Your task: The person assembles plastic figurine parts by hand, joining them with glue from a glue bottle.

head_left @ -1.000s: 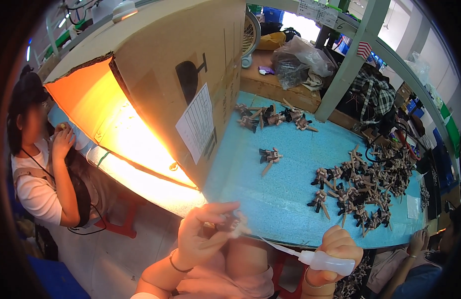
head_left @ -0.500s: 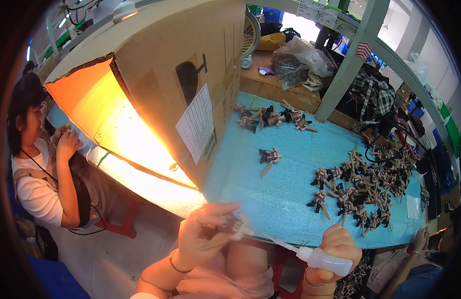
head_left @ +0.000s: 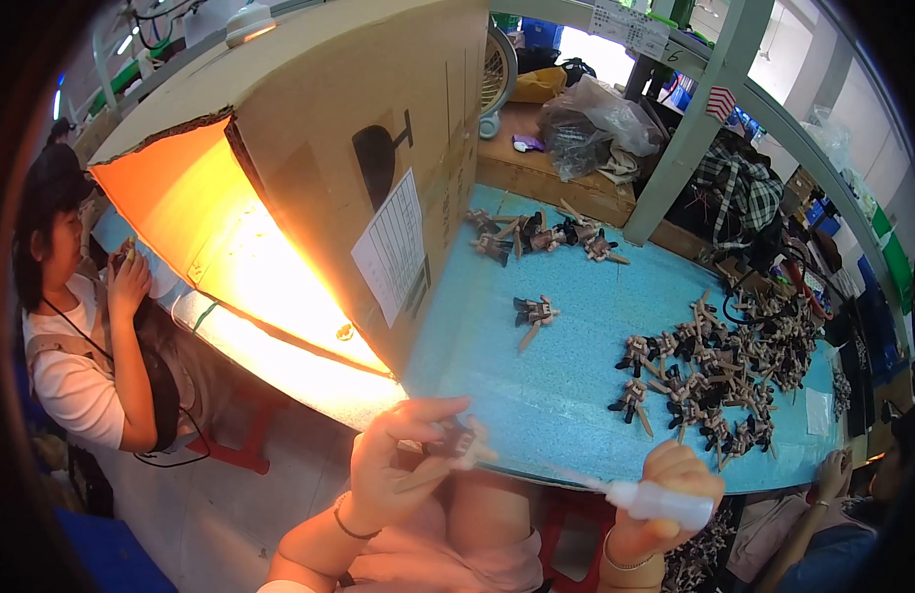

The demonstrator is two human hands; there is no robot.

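My left hand (head_left: 398, 460) is closed on a small toy figure (head_left: 461, 444), pinched between thumb and fingers over the table's front edge. The figure is pale and brown and somewhat blurred. My right hand (head_left: 675, 484) grips a white squeeze bottle (head_left: 660, 504) lying tilted in the fist. Its thin nozzle points left toward the figure, with a gap between them. Beyond my hands, a single figure (head_left: 537, 311) lies alone on the blue tabletop (head_left: 566, 385).
A big heap of similar figures (head_left: 724, 366) covers the table's right side; a smaller group (head_left: 546, 235) lies at the back. A cardboard box (head_left: 378, 119), glowing inside, stands at left. One person (head_left: 72, 385) sits at left; another person's arm (head_left: 823, 494) shows at right.
My right hand has moved slightly right with the bottle, drawing its nozzle away from the figure. The figure in my left hand has shifted a little up and left.
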